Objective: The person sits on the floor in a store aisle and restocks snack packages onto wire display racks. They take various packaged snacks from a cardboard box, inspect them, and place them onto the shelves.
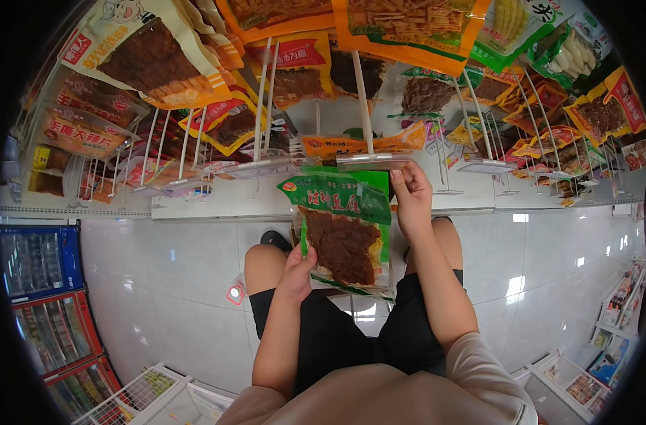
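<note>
A flat, clear-and-green snack packet [342, 248] with dark brown pieces inside is tilted in front of me, above my knees. My left hand [296, 275] pinches its lower left edge, thumb on the front. Beside the packet's top right corner, my right hand [413, 193] has its fingers closed at the right end of a price-tag holder [374, 162]. Whether they grip the holder or the packet's corner, I cannot tell. That holder sits at the front end of a metal hook [363, 106], directly over the packet's top edge.
Hooks with hanging snack packets [153, 57] fill the rack ahead, several jutting toward me. Orange packets [411, 32] hang high in the middle. A white shelf base [464, 195] runs below. Coloured display cases [54, 326] stand at left, white bins [149, 397] lower left.
</note>
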Demonstrator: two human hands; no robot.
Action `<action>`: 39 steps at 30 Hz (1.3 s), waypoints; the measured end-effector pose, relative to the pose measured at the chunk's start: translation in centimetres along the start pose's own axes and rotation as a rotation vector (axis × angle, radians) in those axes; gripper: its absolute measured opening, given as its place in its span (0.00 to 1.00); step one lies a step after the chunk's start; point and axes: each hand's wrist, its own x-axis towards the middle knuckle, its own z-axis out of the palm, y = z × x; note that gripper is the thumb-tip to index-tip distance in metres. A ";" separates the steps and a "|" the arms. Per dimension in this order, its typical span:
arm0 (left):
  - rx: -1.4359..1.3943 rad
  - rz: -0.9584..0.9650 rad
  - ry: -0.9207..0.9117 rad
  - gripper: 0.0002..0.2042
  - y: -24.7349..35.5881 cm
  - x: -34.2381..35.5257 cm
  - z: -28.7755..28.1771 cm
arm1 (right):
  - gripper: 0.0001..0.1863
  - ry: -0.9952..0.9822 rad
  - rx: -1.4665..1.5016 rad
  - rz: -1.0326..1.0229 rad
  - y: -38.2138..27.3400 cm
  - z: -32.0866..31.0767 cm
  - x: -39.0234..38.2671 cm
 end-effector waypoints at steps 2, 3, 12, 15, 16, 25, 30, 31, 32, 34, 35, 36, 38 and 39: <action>0.003 -0.002 0.005 0.17 -0.2 0.0 -0.3 | 0.20 -0.011 0.021 -0.012 0.0 0.3 0.0; -0.010 -0.011 -0.001 0.17 -0.3 0.0 -0.3 | 0.20 -0.015 0.030 -0.019 -0.1 0.3 0.0; -0.016 -0.047 0.024 0.17 -0.1 0.1 0.2 | 0.19 -0.009 -0.007 0.019 0.5 0.2 0.2; -0.003 -0.045 0.017 0.17 0.0 0.1 0.5 | 0.19 -0.031 0.025 0.005 0.3 0.3 0.0; -0.017 -0.049 0.009 0.17 -0.1 0.2 0.4 | 0.19 -0.022 0.017 -0.005 0.4 0.2 0.0; 0.013 -0.071 0.002 0.16 -0.6 0.5 -0.1 | 0.22 0.096 -0.020 -0.107 0.3 0.7 -0.3; -0.022 -0.089 -0.004 0.16 -1.1 0.6 -0.5 | 0.20 0.208 -0.085 -0.103 -0.3 1.1 -0.5; -0.009 -0.086 -0.001 0.16 -1.1 0.6 -0.5 | 0.19 0.204 -0.031 -0.127 -0.7 1.4 -0.6; 0.003 -0.084 0.002 0.16 -1.0 0.6 -0.5 | 0.18 0.199 0.024 -0.152 -1.2 1.7 -0.9; 0.038 -0.079 0.013 0.16 -0.8 0.5 -0.2 | 0.16 0.174 0.046 -0.235 -1.9 2.2 -1.4; 0.056 -0.077 0.018 0.16 -0.7 0.4 -0.1 | 0.16 0.154 0.016 -0.293 -2.3 2.4 -1.6; 0.049 -0.087 0.018 0.16 -0.6 0.3 0.1 | 0.17 0.119 -0.100 -0.339 -2.8 2.4 -1.5; 0.035 -0.107 0.019 0.16 -0.5 0.1 0.2 | 0.20 0.043 -0.411 -0.427 -4.2 2.1 -1.4; 0.043 -0.105 0.012 0.15 -0.6 0.1 0.2 | 0.22 -0.003 -0.612 -0.459 -4.8 1.9 -1.4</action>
